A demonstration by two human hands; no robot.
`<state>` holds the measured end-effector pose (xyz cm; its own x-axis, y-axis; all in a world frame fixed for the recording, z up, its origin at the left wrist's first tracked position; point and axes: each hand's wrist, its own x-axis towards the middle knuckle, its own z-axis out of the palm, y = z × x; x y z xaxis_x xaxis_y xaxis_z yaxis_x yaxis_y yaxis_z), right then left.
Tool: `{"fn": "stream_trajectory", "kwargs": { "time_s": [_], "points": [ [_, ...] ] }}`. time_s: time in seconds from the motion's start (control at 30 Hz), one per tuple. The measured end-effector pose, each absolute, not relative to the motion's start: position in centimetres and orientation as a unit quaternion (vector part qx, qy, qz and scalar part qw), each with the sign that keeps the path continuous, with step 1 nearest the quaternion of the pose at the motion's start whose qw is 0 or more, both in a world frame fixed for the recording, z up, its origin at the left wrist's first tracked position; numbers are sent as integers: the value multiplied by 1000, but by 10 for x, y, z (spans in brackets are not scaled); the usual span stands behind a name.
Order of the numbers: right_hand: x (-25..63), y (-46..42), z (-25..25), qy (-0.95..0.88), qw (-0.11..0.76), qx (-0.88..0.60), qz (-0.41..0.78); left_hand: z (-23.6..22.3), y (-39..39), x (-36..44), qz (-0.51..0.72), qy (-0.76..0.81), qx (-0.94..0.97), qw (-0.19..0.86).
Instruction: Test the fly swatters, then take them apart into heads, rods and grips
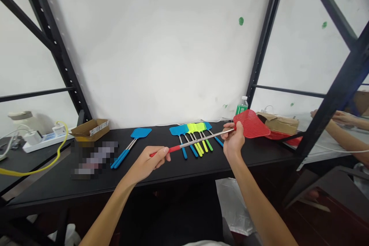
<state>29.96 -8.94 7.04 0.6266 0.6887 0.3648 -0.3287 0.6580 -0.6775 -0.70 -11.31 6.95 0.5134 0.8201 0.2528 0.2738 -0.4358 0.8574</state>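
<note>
In the head view, we see a red swatter [198, 140] held up over the black table [161, 136]. Our left hand [152, 158] is wrapped around its red handle. Our right hand [234, 140] is clamped on the other end, close to the red mesh head [251, 123]. So our hands are well apart, with the shiny rod between them.

Behind the rod, a row of blue, yellow and green swatters [191, 127] lies on the table. Two blue swatters [140, 133] lie by themselves on the left, near a small brown box [99, 130]. A bottle [242, 104] stands behind the red head.

We think the step in hand is pulling the rod long, or holding it that way; we cannot tell which. To us, the next move calls for a snug grip at both ends and a straight rod, so it does not bend.
</note>
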Motion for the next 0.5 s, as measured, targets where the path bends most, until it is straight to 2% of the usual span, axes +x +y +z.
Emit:
{"fn": "stream_trajectory", "kwargs": {
  "time_s": [0.17, 0.37, 0.5],
  "points": [
    [296, -84, 71, -330, 848, -278, 308, 74, -115, -10, 252, 348, 790, 438],
    [289, -74, 60, -294, 856, -292, 307, 71, -110, 1, 318, 375, 833, 252],
    [289, -73, 59, -293, 854, -286, 321, 74, -115, 0, 317, 389, 839, 212]
  ]
}}
